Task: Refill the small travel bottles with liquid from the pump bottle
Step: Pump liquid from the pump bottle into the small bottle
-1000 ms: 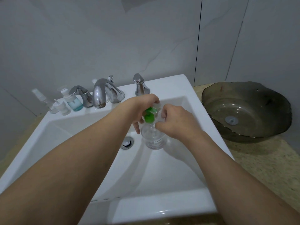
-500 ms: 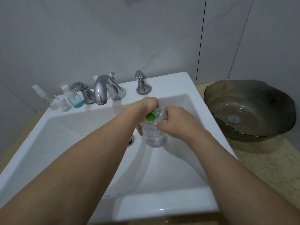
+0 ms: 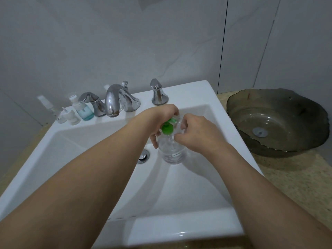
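- The pump bottle [image 3: 171, 151] is clear plastic with a green pump head [image 3: 167, 128] and a small white label low on its side; it stands upright, held over the white sink [image 3: 179, 229], just right of the drain [image 3: 143, 156].
- The left hand [image 3: 161, 116] curls down over the green pump head, its grip closed round the top of the bottle, thumb lying along the clear shoulder.
- The right hand [image 3: 195, 133] pinches something clear and small [image 3: 179, 124] against the pump's spout; it is too hidden by the fingers to tell what it is.
- Small travel bottles [image 3: 69, 116] stand in a cluster on the sink's back ledge at the left, near a bottle of blue liquid [image 3: 84, 111] with a white pump.
- A chrome faucet [image 3: 115, 101] with two handles sits on the same ledge.
- To the right, on a speckled beige bench [image 3: 296, 178], rests a dark glass bowl [image 3: 276, 121] with a wavy rim.
- Pale grey wall panels [image 3: 125, 42] rise behind.
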A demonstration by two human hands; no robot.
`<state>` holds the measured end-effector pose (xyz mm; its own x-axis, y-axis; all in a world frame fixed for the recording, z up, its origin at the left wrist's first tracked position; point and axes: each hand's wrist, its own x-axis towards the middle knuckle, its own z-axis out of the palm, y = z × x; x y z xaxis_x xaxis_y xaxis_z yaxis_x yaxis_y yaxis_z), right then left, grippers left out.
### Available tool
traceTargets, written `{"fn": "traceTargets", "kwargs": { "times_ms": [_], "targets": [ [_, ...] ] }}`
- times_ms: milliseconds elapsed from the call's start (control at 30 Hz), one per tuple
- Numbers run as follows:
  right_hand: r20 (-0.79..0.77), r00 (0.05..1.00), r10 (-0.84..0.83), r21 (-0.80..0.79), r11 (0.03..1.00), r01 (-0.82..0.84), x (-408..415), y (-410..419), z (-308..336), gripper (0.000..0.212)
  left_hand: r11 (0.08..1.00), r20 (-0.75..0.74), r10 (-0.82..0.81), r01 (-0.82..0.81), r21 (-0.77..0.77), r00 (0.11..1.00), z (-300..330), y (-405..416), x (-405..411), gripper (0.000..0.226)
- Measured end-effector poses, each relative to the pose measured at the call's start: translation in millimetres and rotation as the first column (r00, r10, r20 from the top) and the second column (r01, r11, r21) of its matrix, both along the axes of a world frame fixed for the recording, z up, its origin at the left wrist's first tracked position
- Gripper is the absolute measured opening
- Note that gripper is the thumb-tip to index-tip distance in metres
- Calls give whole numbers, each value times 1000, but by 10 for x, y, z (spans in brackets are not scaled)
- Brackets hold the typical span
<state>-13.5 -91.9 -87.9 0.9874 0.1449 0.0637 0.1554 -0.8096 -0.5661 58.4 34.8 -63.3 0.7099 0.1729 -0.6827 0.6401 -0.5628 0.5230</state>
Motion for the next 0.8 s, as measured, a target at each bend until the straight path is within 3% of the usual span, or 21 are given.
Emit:
{"fn": "traceTargets", "kwargs": {
  "times_ms": [100, 233, 533, 800],
  "targets": [
    [-39, 999, 9, -18, 1000, -9, 5, -1, -45, 29, 1000, 10, 9, -9, 11, 1000, -84, -34, -11, 31],
    [-81, 997, 17, -11, 1000, -18, 9, 4, -42, 26, 1000, 24, 11, -11, -1, 1000, -126, -36, -3, 33],
    [10, 1000, -1, 0, 1000, 1, 19, -4, -6, 28, 999, -7, 23, -23, -48, 1000, 29, 10, 0, 59],
    [2, 1000, -3, 23, 1000, 3, 26, -4, -16, 27, 999, -21, 45, -45, -30, 999, 52, -8, -16, 57]
  ]
}}
